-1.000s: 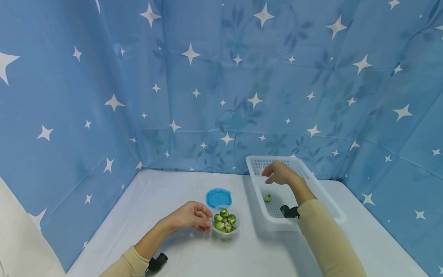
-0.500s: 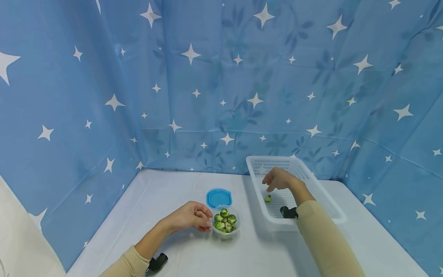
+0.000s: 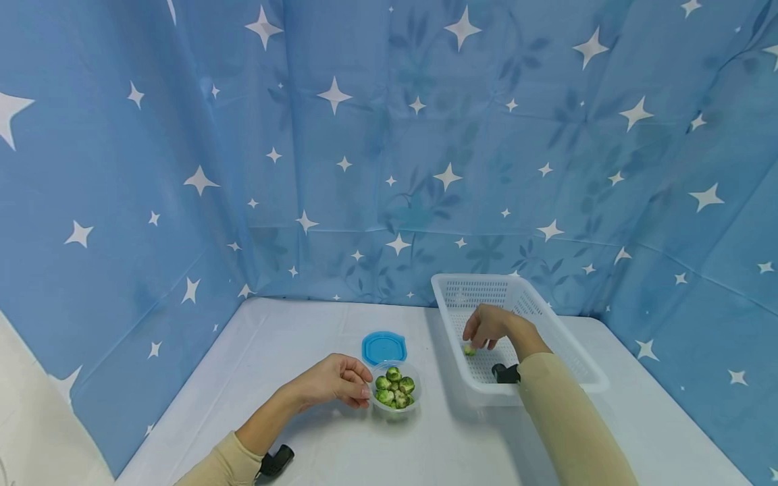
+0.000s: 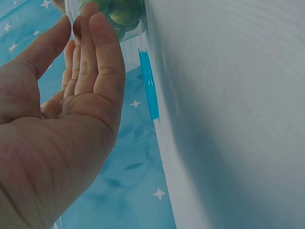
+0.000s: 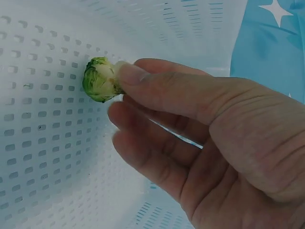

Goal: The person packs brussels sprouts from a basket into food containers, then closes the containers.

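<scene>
In the head view, a small clear tub (image 3: pixel 381 407) holds several Brussels sprouts (image 3: pixel 394 373). My left hand (image 3: pixel 334 380) is at the tub's left side, its fingertips at the wall. In the left wrist view the fingers of this hand look fairly straight, with a gap between thumb and index. Inside the white basket, my right hand (image 3: pixel 495 325) reaches down to a single Brussels sprout (image 3: pixel 468 350). The right wrist view shows the thumb (image 5: pixel 133 75) against the cut end of that sprout (image 5: pixel 97 80), pinching it with the index finger, which is partly hidden behind.
The perforated white basket (image 3: pixel 458 361) stands at the right of the white-covered table (image 3: pixel 328 445). Just behind the tub lies a blue lid (image 3: pixel 384 347). A blue curtain (image 3: pixel 365 135) with white stars hangs behind and at both sides.
My right hand has lowered into the basket and its fingers have closed on the lone Brussels sprout. The left hand and the tub stay where they were.
</scene>
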